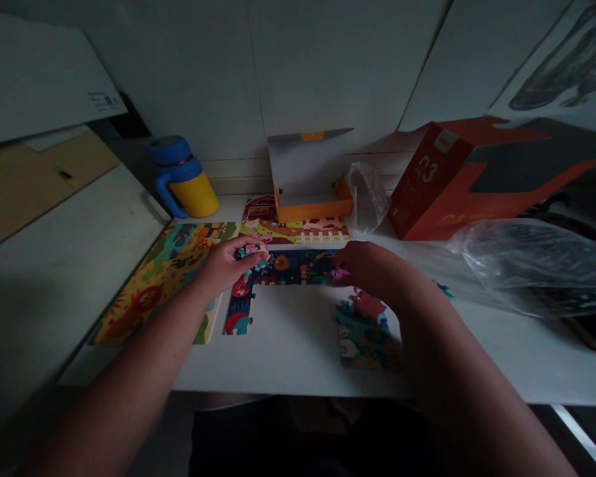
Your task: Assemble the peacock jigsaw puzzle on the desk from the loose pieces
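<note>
On my head-camera feed, a person works in dim light at a white bench [288, 361], both forearms reaching in over jigsaw pieces. The left hand [226, 264] pinches a pink puzzle piece [256, 250] between thumb and fingertips, a tight hold that seems to suit something so small. The right hand [370, 268] is curled, its fingertips closed on a magenta piece [340, 272] at the end of a dark blue puzzle strip [298, 267]; from here I cannot be sure whether they are lifting that piece or pressing it down. The strip turns down at its left end into a short column [238, 306], forming an L just below an assembled farm puzzle [293, 228], perhaps placed there to leave flat working room. A cluster of pieces [363, 336] sits just below the right hand, within easy reach. An assembled jungle puzzle [163, 285] lies to the left. Behind them stand an orange box tray [312, 211], a red box [430, 179] and a blue-and-yellow bottle [183, 179], all set back from the hands, while a plastic bag [531, 265] lies off to the right.
</note>
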The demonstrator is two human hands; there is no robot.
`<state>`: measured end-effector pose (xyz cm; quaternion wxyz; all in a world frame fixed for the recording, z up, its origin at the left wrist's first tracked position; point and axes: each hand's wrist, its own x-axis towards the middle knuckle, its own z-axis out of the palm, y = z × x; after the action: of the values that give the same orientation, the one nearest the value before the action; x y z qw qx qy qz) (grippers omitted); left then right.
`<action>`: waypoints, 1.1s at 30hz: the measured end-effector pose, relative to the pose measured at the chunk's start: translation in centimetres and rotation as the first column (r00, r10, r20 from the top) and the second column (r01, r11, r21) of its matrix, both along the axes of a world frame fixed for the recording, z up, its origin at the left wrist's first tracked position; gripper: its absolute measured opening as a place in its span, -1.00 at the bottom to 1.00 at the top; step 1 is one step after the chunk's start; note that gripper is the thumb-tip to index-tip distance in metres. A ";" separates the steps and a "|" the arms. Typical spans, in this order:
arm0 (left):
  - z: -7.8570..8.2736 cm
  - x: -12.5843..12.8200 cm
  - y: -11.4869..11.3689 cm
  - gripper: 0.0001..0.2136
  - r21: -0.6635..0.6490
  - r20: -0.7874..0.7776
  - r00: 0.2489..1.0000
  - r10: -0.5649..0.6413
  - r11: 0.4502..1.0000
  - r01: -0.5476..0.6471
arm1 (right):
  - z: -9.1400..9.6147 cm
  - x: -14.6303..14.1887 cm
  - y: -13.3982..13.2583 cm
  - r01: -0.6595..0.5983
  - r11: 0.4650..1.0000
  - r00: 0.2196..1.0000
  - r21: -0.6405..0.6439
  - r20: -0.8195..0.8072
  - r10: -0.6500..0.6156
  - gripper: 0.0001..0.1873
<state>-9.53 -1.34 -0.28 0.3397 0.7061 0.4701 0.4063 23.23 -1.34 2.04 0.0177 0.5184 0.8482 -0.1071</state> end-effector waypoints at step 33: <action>0.1 0.1 0.0 -0.68 -0.008 -0.023 1.000 -0.020 1.000 0.020 | 1.5 3.0 0.0 0.207 0.978 0.978 0.026 0.009 -0.208 -0.67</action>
<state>-9.44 -1.33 -0.14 0.3409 0.7140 0.4686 0.3930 26.20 -1.33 3.51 0.0050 0.6048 0.7907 -0.0949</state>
